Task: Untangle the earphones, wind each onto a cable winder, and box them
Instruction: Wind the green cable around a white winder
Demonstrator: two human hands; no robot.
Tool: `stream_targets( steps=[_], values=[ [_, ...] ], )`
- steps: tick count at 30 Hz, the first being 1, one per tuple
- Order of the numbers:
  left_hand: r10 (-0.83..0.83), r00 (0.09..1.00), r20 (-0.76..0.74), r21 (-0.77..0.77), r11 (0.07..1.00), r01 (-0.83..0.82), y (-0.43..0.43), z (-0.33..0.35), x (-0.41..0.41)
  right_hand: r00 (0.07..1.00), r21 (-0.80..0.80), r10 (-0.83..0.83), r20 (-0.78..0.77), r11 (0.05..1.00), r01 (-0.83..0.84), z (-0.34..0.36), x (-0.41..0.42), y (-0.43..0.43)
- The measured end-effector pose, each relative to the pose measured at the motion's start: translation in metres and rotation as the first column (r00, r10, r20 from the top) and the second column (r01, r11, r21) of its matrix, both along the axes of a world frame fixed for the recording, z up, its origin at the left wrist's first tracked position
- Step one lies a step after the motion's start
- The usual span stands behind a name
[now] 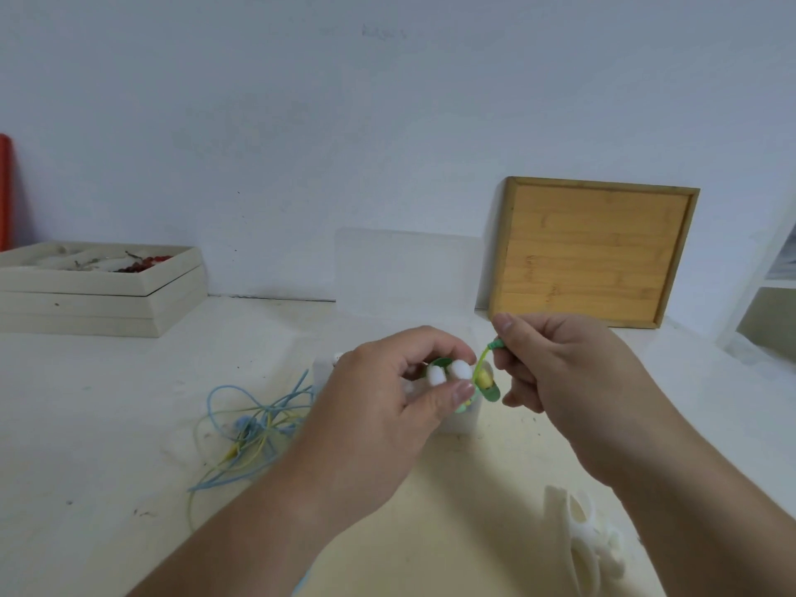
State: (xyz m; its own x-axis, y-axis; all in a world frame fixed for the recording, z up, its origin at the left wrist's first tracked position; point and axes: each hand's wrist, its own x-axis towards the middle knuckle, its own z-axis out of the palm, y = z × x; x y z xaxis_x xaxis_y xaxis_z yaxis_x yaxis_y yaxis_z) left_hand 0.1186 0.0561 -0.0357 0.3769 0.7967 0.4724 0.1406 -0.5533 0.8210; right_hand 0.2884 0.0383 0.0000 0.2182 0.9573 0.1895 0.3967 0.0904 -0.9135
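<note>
So the green cable winder (pixel 491 392) is up in the air over the middle of the counter (pixel 107 424), not resting on anything. The left hand (pixel 379 407) has it, fingers curled round the back and thumb across the front, and two white earbuds (pixel 448 374) sit squeezed against it right above the thumb. A short bit of green earphone cable (pixel 480 364) runs up from the winder to the right hand (pixel 564 368), where thumb and forefinger pinch the end of it while the other fingers are loosely curled underneath. There's something yellow tucked in at the winder too, can't tell what. Right under and behind the hands is a clear plastic box (pixel 463 422), its lid (pixel 405 269) standing up toward the wall. Just to the left of that a tangle of blue and yellow earphones (pixel 250 424) lies loose on the counter. Toward the front right corner are some spare white winders (pixel 577 536), kinda blurry. At the back edge a bamboo tray (pixel 594 252) leans against the wall, and off in the back left corner are stacked beige trays (pixel 99 290) with small bits in the top one. White shelf unit (pixel 771 277) at the far right edge.
</note>
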Motion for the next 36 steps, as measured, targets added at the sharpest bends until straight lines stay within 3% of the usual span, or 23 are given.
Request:
stream_targets(
  steps=[7,10,15,19,22,26,30,36],
  values=[
    [0.012,0.984,-0.179,0.093,0.996,0.005,-0.01,0.006,0.0,0.998,-0.052,-0.048,0.043,0.997,0.05,-0.004,0.005,0.006],
    [0.047,0.959,-0.278,0.13,0.991,-0.011,-0.015,0.009,0.003,0.989,-0.035,-0.036,0.142,0.999,0.041,-0.006,0.005,0.005],
    [0.219,0.959,-0.177,0.07,0.975,-0.21,-0.015,0.003,0.011,0.953,0.116,0.014,0.304,0.992,-0.052,0.001,-0.007,-0.005],
    [0.331,0.931,-0.152,0.12,0.941,-0.315,-0.012,-0.002,0.013,0.885,0.133,0.134,0.445,0.968,-0.213,-0.003,-0.021,-0.014],
    [0.376,0.917,-0.131,0.163,0.921,-0.354,-0.009,-0.003,0.01,0.783,0.243,0.079,0.617,0.927,-0.286,-0.012,-0.022,-0.013],
    [0.453,0.888,-0.074,0.222,0.876,-0.428,-0.004,-0.006,0.006,0.731,0.333,0.004,0.682,0.889,-0.316,-0.013,-0.026,-0.014],
    [0.492,0.87,-0.024,0.193,0.856,-0.479,-0.003,-0.005,0.005,0.73,0.384,-0.026,0.683,0.862,-0.329,-0.012,-0.029,-0.016],
    [0.519,0.854,0.038,0.083,0.85,-0.521,-0.002,0.0,0.004,0.915,0.453,0.033,0.403,0.861,-0.231,-0.012,-0.027,-0.018]
  ],
)
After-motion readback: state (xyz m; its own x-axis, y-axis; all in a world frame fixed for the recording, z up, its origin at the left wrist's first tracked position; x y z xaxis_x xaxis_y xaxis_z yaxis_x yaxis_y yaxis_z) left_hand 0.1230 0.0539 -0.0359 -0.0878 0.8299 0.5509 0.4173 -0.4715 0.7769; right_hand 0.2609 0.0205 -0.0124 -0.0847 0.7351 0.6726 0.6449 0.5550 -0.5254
